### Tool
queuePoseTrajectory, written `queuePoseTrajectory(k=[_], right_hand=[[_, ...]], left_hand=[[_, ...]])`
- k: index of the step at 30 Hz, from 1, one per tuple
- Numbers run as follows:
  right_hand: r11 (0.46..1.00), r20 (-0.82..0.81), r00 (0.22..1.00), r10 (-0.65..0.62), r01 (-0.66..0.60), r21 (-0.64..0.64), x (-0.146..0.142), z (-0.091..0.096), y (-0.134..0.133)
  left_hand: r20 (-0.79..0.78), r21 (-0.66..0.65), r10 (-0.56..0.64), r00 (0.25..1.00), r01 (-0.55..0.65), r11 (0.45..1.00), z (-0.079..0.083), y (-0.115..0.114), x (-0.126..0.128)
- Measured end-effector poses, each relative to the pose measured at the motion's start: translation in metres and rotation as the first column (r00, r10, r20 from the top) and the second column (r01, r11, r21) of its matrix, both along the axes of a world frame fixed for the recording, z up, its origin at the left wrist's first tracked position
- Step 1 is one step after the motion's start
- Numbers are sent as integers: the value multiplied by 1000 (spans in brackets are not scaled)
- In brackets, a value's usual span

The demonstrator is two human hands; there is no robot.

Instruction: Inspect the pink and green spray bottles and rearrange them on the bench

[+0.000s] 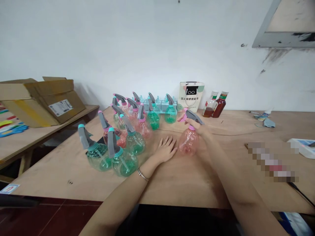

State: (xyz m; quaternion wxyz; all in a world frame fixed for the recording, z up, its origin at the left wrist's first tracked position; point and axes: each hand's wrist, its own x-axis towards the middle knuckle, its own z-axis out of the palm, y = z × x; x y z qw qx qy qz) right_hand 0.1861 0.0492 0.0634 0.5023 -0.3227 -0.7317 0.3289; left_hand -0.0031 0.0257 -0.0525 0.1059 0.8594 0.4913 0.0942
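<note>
My right hand is closed around the neck and grey trigger head of a pink spray bottle, which stands upright on the wooden table. My left hand lies flat on the table just left of that bottle, fingers stretched out, holding nothing. A thin bracelet sits on my left wrist. Left of my left hand stands a cluster of several green and pink spray bottles with grey triggers.
A white paper bag and two brown sauce bottles stand against the wall. An open cardboard box rests on a side table at left. A blurred patch and a white box lie at right.
</note>
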Motion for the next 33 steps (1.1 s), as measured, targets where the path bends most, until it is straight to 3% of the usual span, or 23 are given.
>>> queuePoseTrajectory(k=[3, 5, 11, 17, 21, 28, 33], right_hand=[[959, -12, 965, -263, 262, 109, 7, -2, 7], [914, -9, 927, -375, 372, 160, 11, -6, 12], [849, 29, 864, -502, 486, 205, 17, -32, 32], [694, 25, 706, -708, 688, 211, 23, -94, 47], [638, 118, 633, -765, 718, 277, 24, -127, 58], [638, 267, 597, -756, 764, 98, 1, -122, 111], [633, 230, 611, -757, 774, 27, -9, -118, 145]], left_hand=[[-3, -19, -6, 1000, 6, 1000, 0, 0, 0], [0, -27, -11, 1000, 11, 1000, 1, 0, 0], [-23, -40, -3, 1000, 2, 999, 6, -2, 0], [-22, -34, -24, 999, 23, 999, 8, -5, -1], [-10, -24, -27, 1000, 26, 999, 8, -6, -1], [-19, 1, -24, 1000, 24, 1000, 7, -7, -1], [-5, 30, -35, 999, 35, 999, 1, -5, -3]])
